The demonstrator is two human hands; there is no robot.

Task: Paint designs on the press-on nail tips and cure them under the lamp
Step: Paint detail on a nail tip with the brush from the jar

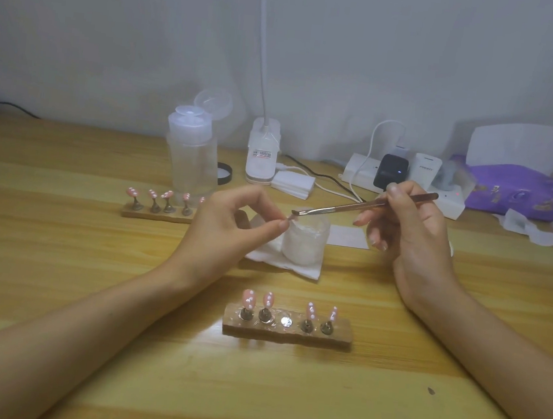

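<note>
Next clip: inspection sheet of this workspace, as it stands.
Surface: wooden table, light planks.
Job's things: near stand holds four dotted pink tips, middle slot empty; far stand carries more; white jar sits on tissue.
Clutter: pump bottle, purple pack.
Grippers: left hand pinches a small tip; right hand holds brush to it.
Cables: white leads at power strip.
Surroundings: plain grey wall.

I'm seeing through one wide-angle head-worn camera, angled forward and down over the table [55, 288] to the wall [151, 25]. It sits close, with the left hand [228, 228] and right hand [414, 247] mid-frame, forearms entering from the bottom corners.
</note>
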